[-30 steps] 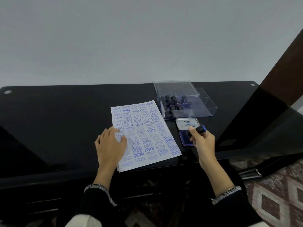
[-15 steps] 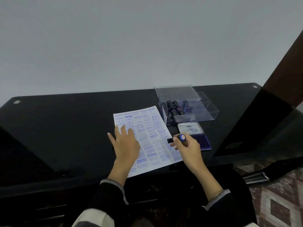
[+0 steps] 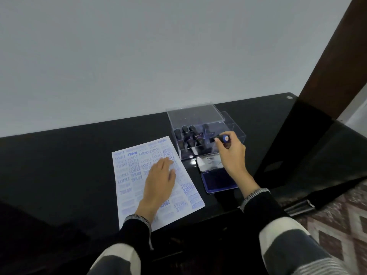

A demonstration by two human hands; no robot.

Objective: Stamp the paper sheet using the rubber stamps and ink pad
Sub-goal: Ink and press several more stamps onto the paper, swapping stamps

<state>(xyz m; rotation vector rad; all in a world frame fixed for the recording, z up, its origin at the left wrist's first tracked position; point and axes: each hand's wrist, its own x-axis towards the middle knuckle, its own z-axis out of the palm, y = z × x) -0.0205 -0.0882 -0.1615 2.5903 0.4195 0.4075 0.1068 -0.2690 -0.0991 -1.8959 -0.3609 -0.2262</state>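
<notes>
A white paper sheet (image 3: 135,173) covered in blue stamp prints lies on the black table (image 3: 59,159). My left hand (image 3: 158,179) rests flat on its middle, fingers straight. My right hand (image 3: 231,151) pinches a black rubber stamp (image 3: 221,139) with a blue end cap, lying sideways over the clear plastic box (image 3: 198,133). Several black stamps (image 3: 188,133) stand inside that box. The open blue ink pad (image 3: 217,180) lies in front of the box, under my right wrist.
The box's clear lid (image 3: 194,113) is swung back toward the white wall. A dark wooden post (image 3: 327,66) rises at the right. The table's front edge runs just below the sheet, and patterned floor (image 3: 341,219) shows at the lower right.
My right hand has carried the stamp from the sheet's right edge up to the clear box. My left hand has slid a little further onto the sheet. The camera has moved closer and tilted.
</notes>
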